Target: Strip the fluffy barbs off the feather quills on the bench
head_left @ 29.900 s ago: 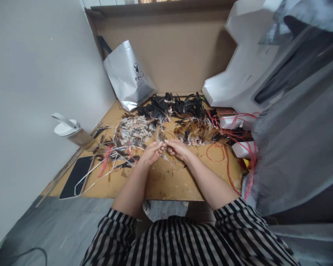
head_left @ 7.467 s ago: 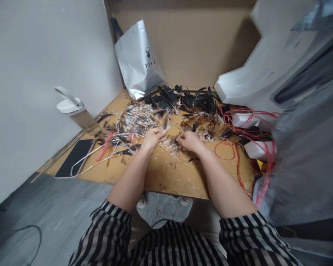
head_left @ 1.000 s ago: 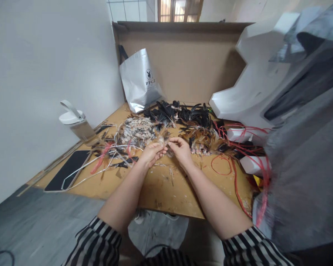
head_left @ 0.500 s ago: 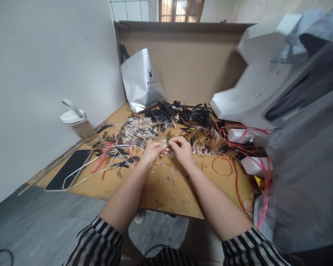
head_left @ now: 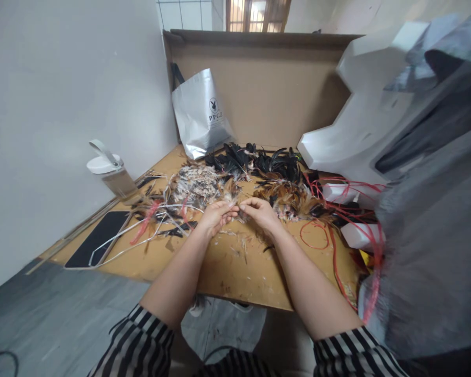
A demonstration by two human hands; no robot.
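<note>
Left hand (head_left: 220, 215) is pinching tuft (head_left: 231, 193) near its base, likely keeping it bunched, tips fanning beyond the fingers; right hand (head_left: 260, 213) is pinching narrow alongside, contents unclear.

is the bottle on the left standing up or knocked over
Upright: the bottle stands on its base, white lid on top.

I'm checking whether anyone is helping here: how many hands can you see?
2. The left hand is above the table, at a small feather tuft; the right hand is just right of it, fingertips pinched. No other hand shows.
</note>
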